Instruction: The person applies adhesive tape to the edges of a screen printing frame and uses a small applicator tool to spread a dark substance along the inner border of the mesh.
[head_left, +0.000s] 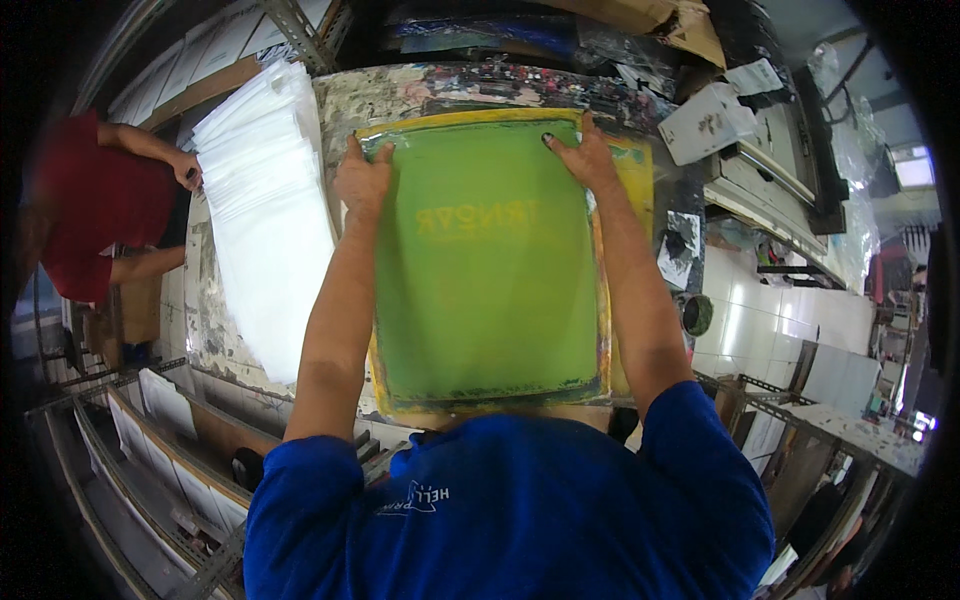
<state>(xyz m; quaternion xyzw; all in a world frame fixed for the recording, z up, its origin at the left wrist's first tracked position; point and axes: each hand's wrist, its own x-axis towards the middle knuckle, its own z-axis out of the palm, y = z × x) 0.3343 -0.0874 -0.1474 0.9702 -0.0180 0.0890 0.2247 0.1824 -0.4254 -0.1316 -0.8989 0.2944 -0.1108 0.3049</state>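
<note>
A large printing screen [490, 270] with green mesh and a yellow-stained frame lies flat on an ink-smeared work table [400, 95]. Faint yellow lettering shows through the mesh. My left hand [362, 180] grips the far left part of the frame. My right hand [585, 155] rests on the far right part of the frame, fingers spread over its edge. Both forearms reach across the screen from my blue shirt [510, 510].
A fanned stack of white sheets [265, 200] lies left of the screen. A person in a red shirt [95, 205] stands at the far left, one hand at the stack. A cluttered bench [760, 160] and white tiled floor are to the right. Metal racks [160, 450] sit lower left.
</note>
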